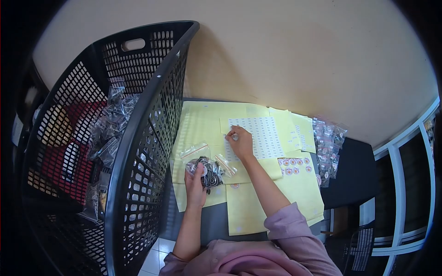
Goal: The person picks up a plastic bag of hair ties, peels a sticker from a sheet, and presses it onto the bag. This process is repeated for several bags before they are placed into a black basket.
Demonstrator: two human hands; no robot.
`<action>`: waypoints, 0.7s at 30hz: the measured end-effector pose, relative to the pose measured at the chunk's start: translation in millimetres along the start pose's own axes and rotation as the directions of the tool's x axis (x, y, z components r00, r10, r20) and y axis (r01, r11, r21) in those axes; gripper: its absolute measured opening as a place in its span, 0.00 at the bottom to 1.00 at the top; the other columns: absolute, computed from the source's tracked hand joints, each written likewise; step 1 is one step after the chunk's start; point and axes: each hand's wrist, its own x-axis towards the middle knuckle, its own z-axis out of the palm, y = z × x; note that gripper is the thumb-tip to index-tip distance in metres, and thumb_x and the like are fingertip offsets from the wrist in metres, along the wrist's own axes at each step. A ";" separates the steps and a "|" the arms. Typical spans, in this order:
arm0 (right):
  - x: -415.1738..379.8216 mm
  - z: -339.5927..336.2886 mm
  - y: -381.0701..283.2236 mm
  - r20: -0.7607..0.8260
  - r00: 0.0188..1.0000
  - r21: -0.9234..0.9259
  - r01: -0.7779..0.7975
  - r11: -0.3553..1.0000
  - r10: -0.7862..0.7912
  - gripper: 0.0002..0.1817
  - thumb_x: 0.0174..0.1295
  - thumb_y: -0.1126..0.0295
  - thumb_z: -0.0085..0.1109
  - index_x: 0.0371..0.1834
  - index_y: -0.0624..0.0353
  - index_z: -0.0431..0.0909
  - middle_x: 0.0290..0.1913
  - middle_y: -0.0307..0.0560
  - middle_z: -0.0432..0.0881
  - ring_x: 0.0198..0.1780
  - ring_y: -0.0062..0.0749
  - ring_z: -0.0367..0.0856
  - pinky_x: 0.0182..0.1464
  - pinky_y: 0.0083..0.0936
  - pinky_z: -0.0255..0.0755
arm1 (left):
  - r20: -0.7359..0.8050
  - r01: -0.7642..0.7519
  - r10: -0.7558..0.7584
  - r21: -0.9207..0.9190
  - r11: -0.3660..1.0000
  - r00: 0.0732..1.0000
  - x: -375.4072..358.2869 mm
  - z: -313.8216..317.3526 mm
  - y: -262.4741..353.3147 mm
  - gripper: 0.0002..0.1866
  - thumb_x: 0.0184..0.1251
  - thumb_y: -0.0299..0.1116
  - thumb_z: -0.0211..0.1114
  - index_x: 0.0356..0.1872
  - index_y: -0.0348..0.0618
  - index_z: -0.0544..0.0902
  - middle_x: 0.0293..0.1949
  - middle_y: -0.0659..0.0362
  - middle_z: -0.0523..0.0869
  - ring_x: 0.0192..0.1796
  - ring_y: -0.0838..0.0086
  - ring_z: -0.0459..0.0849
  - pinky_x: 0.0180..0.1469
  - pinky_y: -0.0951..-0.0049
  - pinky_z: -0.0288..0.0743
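My left hand (196, 187) is closed on a clear zip bag (209, 174) with coiled black-and-white striped cords inside. A round pale sticker shows on the bag near my thumb. Another bag top with a zip strip (225, 164) lies against it on the right. My right hand (240, 142) rests at the left part of a white sheet of small printed labels (261, 138), fingers pinched together near its upper left edge. What is between those fingertips, if anything, is too small to make out. The label sheet lies on yellow paper (198, 122).
A tall black plastic basket (133, 152) stands at the left, holding several filled bags (115, 119). Sheets with round orange-and-white stickers (294, 165) lie right of my right forearm. Several flat bags (328, 152) rest at the table's right, against the wall side.
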 end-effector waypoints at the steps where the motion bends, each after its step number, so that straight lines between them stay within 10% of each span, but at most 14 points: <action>1: 0.6 2.8 4.8 -0.017 0.999 -0.008 0.039 0.999 -0.039 0.05 0.43 0.75 0.61 0.25 0.61 0.77 0.40 0.54 0.78 0.45 0.46 0.75 0.46 0.32 0.69 | 0.001 -0.001 0.001 0.000 1.000 1.000 -1.5 2.8 1.7 0.13 0.62 0.31 0.55 0.46 0.40 0.71 0.41 0.59 0.78 0.41 0.79 0.77 0.42 0.78 0.73; 7: 4.2 -29.6 -24.9 -0.071 0.994 0.272 -0.060 0.960 0.082 0.05 0.49 0.71 0.59 0.29 0.59 0.77 0.45 0.51 0.76 0.50 0.39 0.73 0.52 0.29 0.64 | 0.119 0.024 -0.015 -0.076 0.997 0.993 -4.6 13.3 8.6 0.17 0.62 0.27 0.54 0.52 0.39 0.67 0.43 0.58 0.77 0.43 0.77 0.77 0.45 0.77 0.72; 12: -25.0 -83.7 -72.7 0.118 0.993 0.458 -0.052 0.887 -0.003 0.03 0.53 0.71 0.56 0.28 0.57 0.75 0.53 0.47 0.70 0.58 0.38 0.64 0.59 0.31 0.54 | 0.202 -0.065 0.022 0.209 0.976 0.979 -21.7 35.0 10.3 0.23 0.61 0.22 0.53 0.58 0.35 0.60 0.45 0.55 0.76 0.48 0.76 0.75 0.48 0.75 0.71; 21: -71.1 -129.9 -109.2 0.154 0.976 0.283 0.109 0.953 -0.157 0.04 0.52 0.67 0.58 0.27 0.55 0.75 0.62 0.49 0.60 0.68 0.52 0.39 0.65 0.46 0.36 | 0.471 -0.316 0.077 0.454 0.833 0.879 -54.0 71.6 -1.2 0.29 0.58 0.17 0.53 0.61 0.34 0.55 0.54 0.52 0.67 0.55 0.73 0.69 0.54 0.75 0.66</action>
